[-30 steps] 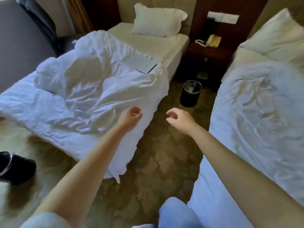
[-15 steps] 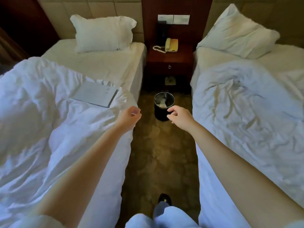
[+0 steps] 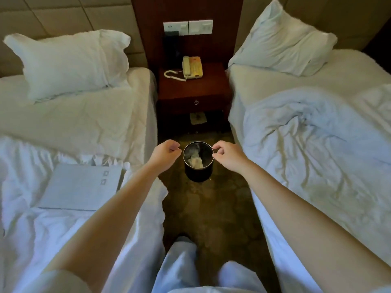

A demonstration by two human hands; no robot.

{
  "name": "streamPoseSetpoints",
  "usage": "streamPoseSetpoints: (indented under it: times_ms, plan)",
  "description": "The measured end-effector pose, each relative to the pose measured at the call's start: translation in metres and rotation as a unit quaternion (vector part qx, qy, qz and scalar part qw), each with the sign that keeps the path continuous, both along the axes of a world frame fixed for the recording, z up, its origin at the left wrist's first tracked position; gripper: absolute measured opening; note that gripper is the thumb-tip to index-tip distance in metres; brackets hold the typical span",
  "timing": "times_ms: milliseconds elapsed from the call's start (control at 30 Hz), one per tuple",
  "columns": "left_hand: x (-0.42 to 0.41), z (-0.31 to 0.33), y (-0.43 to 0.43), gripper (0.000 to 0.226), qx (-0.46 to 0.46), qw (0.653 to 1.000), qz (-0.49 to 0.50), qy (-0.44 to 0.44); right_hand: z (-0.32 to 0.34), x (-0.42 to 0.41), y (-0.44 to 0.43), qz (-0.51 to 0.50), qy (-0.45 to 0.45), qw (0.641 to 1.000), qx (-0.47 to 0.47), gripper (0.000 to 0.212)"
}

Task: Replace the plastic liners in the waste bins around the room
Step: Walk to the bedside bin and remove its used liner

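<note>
1. Waste bin (image 3: 198, 174): a black round bin with a shiny rim. It stands upright on the patterned carpet (image 3: 213, 210) in the aisle between two beds, just in front of the nightstand (image 3: 194, 89). Pale crumpled material lies inside. Whether a liner is fitted cannot be told.

2. Left hand (image 3: 167, 154): extended on a bare arm to the left side of the bin, near the rim. The fingers are curled toward the palm in a loose fist. Nothing is visible in the grasp.

3. Right hand (image 3: 228, 156): extended to the right side of the bin. The fingers are curled, and the thumb and forefinger tips lie close together at the rim's right edge. Whether they pinch the rim or a liner edge, or only hover beside it, cannot be told.

4. Surroundings:
- Left bed (image 3: 74, 123): rumpled white duvet, one pillow (image 3: 69, 62) at the head, and a flat grey booklet (image 3: 82, 185) on the duvet.
- Right bed (image 3: 317, 144): rumpled white duvet, one pillow (image 3: 283, 41) tilted against the padded headboard.
- A cream telephone (image 3: 192, 67) with a coiled cord sits on the nightstand. A white switch panel (image 3: 188, 28) is mounted on the wood wall above it.
- A small pale paper (image 3: 197, 119) lies in the open space under the nightstand drawer.
- The person's legs, in pale trousers (image 3: 179, 267), stand in the aisle at the bottom edge.
</note>
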State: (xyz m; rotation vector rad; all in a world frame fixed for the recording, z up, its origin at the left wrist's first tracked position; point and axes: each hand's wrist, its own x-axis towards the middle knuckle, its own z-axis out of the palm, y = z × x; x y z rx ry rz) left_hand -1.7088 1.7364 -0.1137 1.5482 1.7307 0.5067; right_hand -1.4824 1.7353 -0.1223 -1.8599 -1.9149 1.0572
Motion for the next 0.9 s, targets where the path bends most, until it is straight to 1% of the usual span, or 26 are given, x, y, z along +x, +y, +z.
streamPoseSetpoints:
  times_ms: [167, 267, 367, 500, 567, 667, 900]
  plan:
    - [-0.002, -0.018, 0.089, 0.029, -0.040, 0.999, -0.005, 0.006, -0.016, 0.006, 0.088, -0.023, -0.021, 0.999, -0.028, 0.032]
    - [0.003, -0.045, 0.131, 0.029, -0.065, 0.998, -0.002, 0.007, -0.038, 0.015, 0.135, -0.022, -0.032, 0.999, -0.037, 0.031]
    - [0.011, -0.084, 0.167, 0.030, -0.080, 0.997, 0.020, 0.009, -0.077, 0.025, 0.178, -0.007, -0.042, 0.998, -0.053, 0.032]
    - [0.027, -0.159, 0.204, 0.032, -0.097, 0.994, 0.058, 0.001, -0.155, 0.036, 0.227, 0.031, -0.064, 0.995, -0.071, 0.036]
    - [0.033, -0.206, 0.216, 0.032, -0.113, 0.990, 0.080, -0.007, -0.204, 0.040, 0.244, 0.041, -0.072, 0.993, -0.082, 0.038]
    - [0.036, -0.281, 0.232, 0.033, -0.140, 0.986, 0.084, -0.019, -0.281, 0.042, 0.266, 0.057, -0.082, 0.990, -0.099, 0.042]
    - [0.020, -0.460, 0.270, 0.040, -0.145, 0.984, 0.104, -0.014, -0.456, 0.037, 0.304, 0.044, -0.094, 0.989, -0.109, 0.050]
